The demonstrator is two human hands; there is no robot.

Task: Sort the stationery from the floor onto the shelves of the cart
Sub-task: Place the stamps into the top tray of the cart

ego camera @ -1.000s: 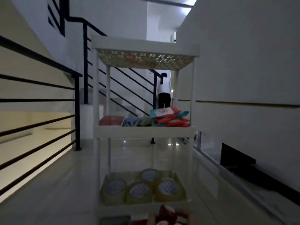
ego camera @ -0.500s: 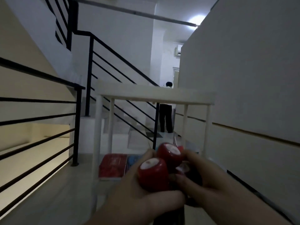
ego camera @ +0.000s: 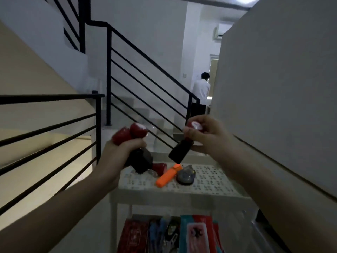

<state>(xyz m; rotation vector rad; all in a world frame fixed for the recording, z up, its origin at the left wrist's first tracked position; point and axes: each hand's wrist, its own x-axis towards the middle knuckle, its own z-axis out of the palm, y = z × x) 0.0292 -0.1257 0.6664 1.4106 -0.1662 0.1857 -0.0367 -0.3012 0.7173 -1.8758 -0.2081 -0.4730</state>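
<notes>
Our right hand had its fingers curled round one red-capped glue stick, thumb across the front just under the cap, the black barrel slanting down and to the left out of the grip. The lower tip of that barrel hung just above the top shelf of the cart, near an orange highlighter lying there, and we could not tell whether it touched anything.

Our left hand gripped a bundle of glue sticks: two red caps stood up above the fingers, and dark barrels stuck out below the palm. How many sticks were in that bundle we could not make out, since the hand covered the middle of them and the dim light merged the barrels. A further red cap showed beside those barrels at shelf level; whether it lay loose or belonged to the bundle was unclear.

Next to the highlighter sat a small grey rounded object, too blurred to name. The shelf below held red and blue packets, cut off by the bottom edge.
</notes>
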